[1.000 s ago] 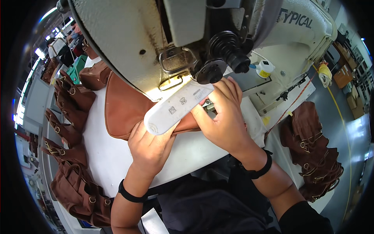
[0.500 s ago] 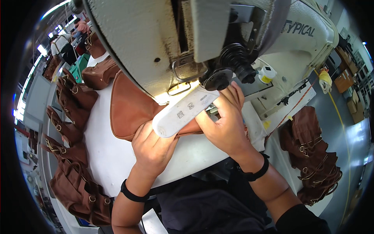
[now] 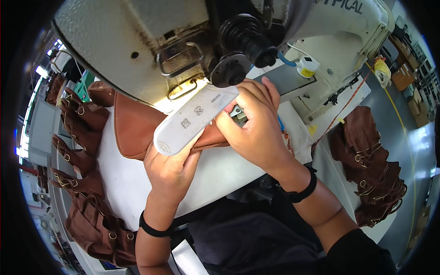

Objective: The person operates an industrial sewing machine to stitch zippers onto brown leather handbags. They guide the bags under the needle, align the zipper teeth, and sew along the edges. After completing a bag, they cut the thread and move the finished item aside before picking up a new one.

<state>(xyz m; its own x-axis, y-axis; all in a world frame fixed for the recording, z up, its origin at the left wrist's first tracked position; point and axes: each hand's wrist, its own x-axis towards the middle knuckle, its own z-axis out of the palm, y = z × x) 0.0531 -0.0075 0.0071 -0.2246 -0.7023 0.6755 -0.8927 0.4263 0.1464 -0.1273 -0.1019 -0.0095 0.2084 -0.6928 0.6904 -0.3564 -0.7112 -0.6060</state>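
A brown leather bag piece (image 3: 135, 128) lies at the sewing machine (image 3: 123, 50), under its head. My left hand (image 3: 170, 167) grips the near edge of the leather, its fingers close together and their tips hidden. A pale rounded bar with small printed icons (image 3: 195, 120) covers the spot where the leather meets the needle. On the other side, my right hand (image 3: 254, 123) is bent around the leather by the needle, thumb toward the bar and fingers curled beyond it. Some metal machine parts (image 3: 238, 114) show between thumb and forefinger. The right fingertips are partly hidden.
Brown bags with metal rings (image 3: 101, 229) line the left side of the white table (image 3: 211, 178). More brown bags (image 3: 366, 169) are piled at the right. A small white bottle (image 3: 307, 67) stands behind my right hand, beside the machine's arm.
The whole view has shifted, so the machine, bar and leather now appear further left and higher. Both hands keep nearly the same places on the leather.
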